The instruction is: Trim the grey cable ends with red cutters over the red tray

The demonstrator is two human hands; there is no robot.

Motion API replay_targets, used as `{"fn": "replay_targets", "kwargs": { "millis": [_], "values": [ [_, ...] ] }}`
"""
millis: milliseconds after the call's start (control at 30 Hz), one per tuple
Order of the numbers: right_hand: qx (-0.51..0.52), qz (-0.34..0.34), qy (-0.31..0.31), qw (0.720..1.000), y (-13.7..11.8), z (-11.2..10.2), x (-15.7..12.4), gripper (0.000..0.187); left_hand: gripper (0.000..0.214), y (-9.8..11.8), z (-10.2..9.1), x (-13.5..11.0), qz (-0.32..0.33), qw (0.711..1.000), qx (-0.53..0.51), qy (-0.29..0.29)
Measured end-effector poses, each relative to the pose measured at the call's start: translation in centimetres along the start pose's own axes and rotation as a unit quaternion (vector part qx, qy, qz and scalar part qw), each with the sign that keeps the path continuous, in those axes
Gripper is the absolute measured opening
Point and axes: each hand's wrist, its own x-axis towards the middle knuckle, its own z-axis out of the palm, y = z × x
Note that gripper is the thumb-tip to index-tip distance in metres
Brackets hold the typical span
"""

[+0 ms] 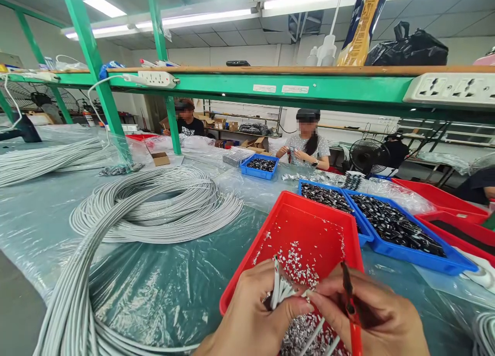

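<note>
Over the red tray (309,212), my left hand (255,307) is closed round a bundle of light grey cables (279,289) whose ends stick up past the fingers. My right hand (379,315) has red-handled pliers (353,325) tucked in its palm, dark jaws pointing up. Its thumb and forefinger pinch at a cable end beside my left thumb, and the two hands nearly touch. Small silvery pieces (297,263) lie scattered in the tray, with a thicker heap under my hands. Partly hidden cables run down below the fingers.
A big coil of grey cables (154,206) lies on the plastic-covered table (154,278). Right of the tray stand blue trays (413,258) of small black parts. A green shelf frame (232,85) with power strips crosses above. Two people (307,139) (189,121) sit across the table.
</note>
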Motion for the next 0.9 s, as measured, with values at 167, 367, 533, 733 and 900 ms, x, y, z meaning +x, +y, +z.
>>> {"fn": "replay_targets", "kwargs": {
  "millis": [167, 367, 533, 733, 900],
  "values": [
    [-0.049, -0.043, -0.032, 0.997, 0.1, -0.6, -0.1, 0.013, 0.009, -0.1, -0.2, -0.3, 0.080, 0.986, 0.143, -0.027],
    [-0.048, -0.023, -0.022, 0.998, 0.3, 0.0, -0.2, 0.016, 0.017, -0.7, 0.6, -0.4, 0.191, 0.961, 0.177, 0.091],
    [0.082, 0.112, -0.018, 0.990, -0.1, 1.2, -0.3, 0.018, 0.018, -0.6, 0.9, -0.1, 0.105, 0.981, 0.144, 0.076],
    [0.223, 0.242, -0.011, 0.944, -0.3, 1.4, -0.3, 0.016, 0.020, -0.4, 1.1, 0.1, -0.128, 0.986, -0.097, 0.050],
    [0.160, 0.200, -0.062, 0.965, 1.1, 0.4, 0.5, 0.023, 0.035, -1.0, 1.1, 0.0, -0.209, 0.945, -0.250, -0.041]
  ]
}}
